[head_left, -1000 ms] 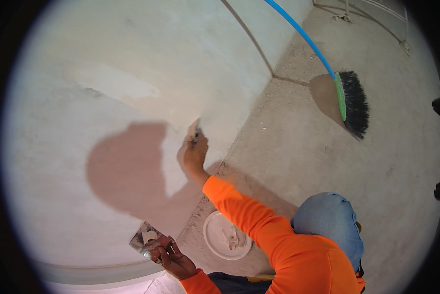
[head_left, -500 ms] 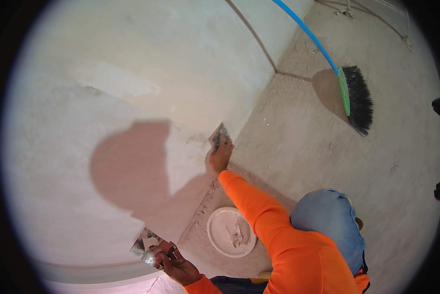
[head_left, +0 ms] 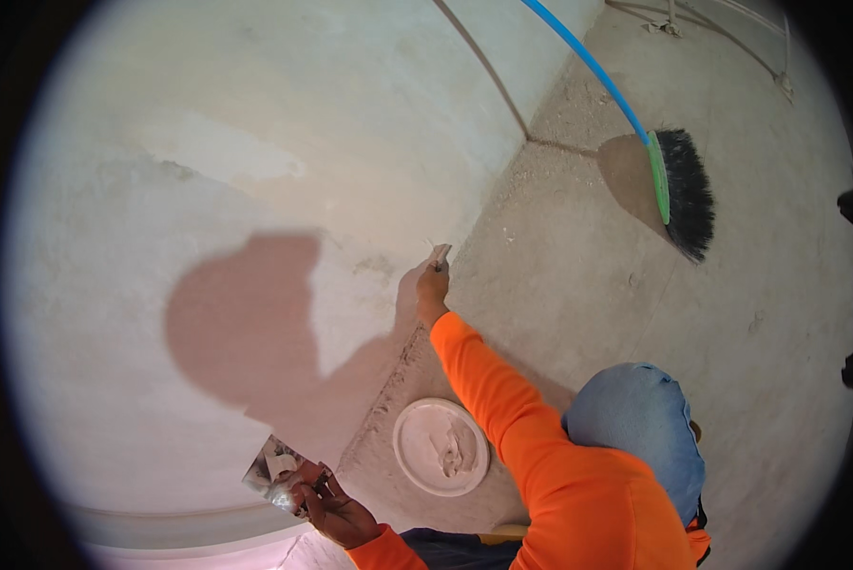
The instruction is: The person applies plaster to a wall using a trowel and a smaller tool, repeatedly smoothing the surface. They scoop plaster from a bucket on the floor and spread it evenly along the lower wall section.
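Observation:
My right hand (head_left: 432,290) grips a putty knife (head_left: 440,255) held against the pale wall (head_left: 208,161) low down, by the seam with the floor. My left hand (head_left: 336,508) holds a shiny metal scraper blade (head_left: 284,475) with pale paste on it, at the lower left. A round white lid (head_left: 407,427) with a lump of the same paste (head_left: 453,456) lies on the floor below my right forearm. The wall carries a lighter, irregular patch above the shadows of my head and arm.
A broom (head_left: 683,195) with black bristles, green head and blue handle (head_left: 588,62) stands on the concrete floor (head_left: 578,285) at upper right. Thin white rods (head_left: 785,57) with dried clumps at their feet are at the far top right. My bent knee (head_left: 631,427) is at lower right.
My right hand and putty knife have moved right along the wall to near the floor seam, and the knife has turned more edge-on. My left hand has shifted only slightly.

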Demonstrator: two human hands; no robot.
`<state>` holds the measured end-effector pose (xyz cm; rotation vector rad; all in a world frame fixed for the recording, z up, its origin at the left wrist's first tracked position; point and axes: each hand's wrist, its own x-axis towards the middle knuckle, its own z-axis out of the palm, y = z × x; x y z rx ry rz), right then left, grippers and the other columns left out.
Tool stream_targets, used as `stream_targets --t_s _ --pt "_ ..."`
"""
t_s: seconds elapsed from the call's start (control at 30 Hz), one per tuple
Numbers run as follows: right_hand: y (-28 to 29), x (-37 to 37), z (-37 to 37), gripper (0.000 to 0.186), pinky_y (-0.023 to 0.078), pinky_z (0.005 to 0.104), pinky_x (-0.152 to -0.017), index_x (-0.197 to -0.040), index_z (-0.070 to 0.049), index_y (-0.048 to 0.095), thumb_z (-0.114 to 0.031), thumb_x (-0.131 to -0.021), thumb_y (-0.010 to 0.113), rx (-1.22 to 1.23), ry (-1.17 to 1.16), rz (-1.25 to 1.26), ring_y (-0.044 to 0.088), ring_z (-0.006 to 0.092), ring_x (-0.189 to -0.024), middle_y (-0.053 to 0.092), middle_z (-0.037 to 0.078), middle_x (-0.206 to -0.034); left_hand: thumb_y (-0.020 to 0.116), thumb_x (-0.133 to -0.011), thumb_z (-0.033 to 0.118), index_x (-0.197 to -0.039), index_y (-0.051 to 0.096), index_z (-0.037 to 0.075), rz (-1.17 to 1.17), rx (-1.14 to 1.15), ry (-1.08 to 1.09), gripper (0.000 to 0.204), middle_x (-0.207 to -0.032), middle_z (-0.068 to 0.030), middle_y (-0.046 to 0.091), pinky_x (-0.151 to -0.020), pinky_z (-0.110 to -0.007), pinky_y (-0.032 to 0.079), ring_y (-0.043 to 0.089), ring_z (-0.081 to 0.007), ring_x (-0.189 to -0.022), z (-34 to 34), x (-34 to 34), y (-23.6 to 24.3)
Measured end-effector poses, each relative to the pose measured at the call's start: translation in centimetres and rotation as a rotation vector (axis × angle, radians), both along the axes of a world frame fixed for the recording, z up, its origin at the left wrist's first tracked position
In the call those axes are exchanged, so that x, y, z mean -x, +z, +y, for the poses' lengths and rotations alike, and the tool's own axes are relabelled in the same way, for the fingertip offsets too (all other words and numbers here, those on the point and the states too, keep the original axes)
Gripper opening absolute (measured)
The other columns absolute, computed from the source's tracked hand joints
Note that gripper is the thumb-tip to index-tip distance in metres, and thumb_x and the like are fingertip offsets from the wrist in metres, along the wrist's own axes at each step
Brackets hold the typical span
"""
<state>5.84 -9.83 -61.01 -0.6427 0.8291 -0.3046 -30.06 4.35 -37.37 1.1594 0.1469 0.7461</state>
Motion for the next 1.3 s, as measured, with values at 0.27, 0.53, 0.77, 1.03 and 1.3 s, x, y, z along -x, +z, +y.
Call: stream_targets --t_s 0.27,0.53,0.77,1.03,1.3 --pt "14.9 3.5 1.5 0.047 0.048 0.0461 -0.104 -0.15 0.003 0.042 -0.018 -0.108 0.049 0.061 0.109 -0.129 0.056 0.0394 -0.124 0.051 0.025 -0.139 0.062 -0.103 0.006 -0.134 0.052 0.004 0.001 -0.012 0.02 0.033 -0.133 -0.0164 0.063 -0.1 -0.04 0.062 0.067 -0.0265 -0.117 0.1 0.1 0.0" --pt "22.6 5.6 6.1 0.049 0.042 0.0524 -0.103 -0.151 -0.001 0.04 -0.018 -0.107 0.052 0.654 0.154 -0.326 0.049 0.0439 -0.119 0.049 0.025 -0.138 0.061 -0.104 0.009 -0.138 0.05 0.003 0.005 -0.042 -0.052 0.036 -0.133 -0.0142 0.061 -0.104 -0.04 0.06 0.065 -0.0248 -0.117 0.4 0.3 -0.2" --pt "6.6 6.9 6.0 0.044 0.05 0.0431 -0.078 -0.139 0.008 0.052 -0.023 -0.111 0.037 0.398 -0.019 -0.226 0.064 0.0322 -0.085 0.066 0.021 -0.096 0.06 -0.103 0.007 -0.138 0.05 0.004 -0.009 0.008 0.014 0.037 -0.136 -0.0167 0.062 -0.103 -0.041 0.06 0.066 -0.0263 -0.119 0.3 0.1 -0.5" --pt "10.1 4.1 7.2 0.048 0.046 0.0454 -0.108 -0.151 0.005 0.041 -0.021 -0.111 0.044 0.23 0.028 -0.223 0.058 0.0392 -0.127 0.058 0.026 -0.136 0.062 -0.102 0.008 -0.139 0.051 0.006 0.05 0.073 0.067 0.038 -0.128 -0.0125 0.067 -0.096 -0.038 0.06 0.069 -0.0229 -0.109 -1.0 -0.1 0.0" --pt "24.1 19.3 1.8 0.036 0.059 0.0398 -0.081 -0.128 0.005 0.056 -0.02 -0.103 0.061 -0.359 0.889 -0.902 0.07 0.0263 -0.101 0.069 0.014 -0.112 0.064 -0.097 -0.004 -0.132 0.058 0.005 -0.117 -0.01 0.239 0.036 -0.124 -0.0088 0.068 -0.087 -0.035 0.062 0.071 -0.0206 -0.105 0.6 -1.2 0.2"
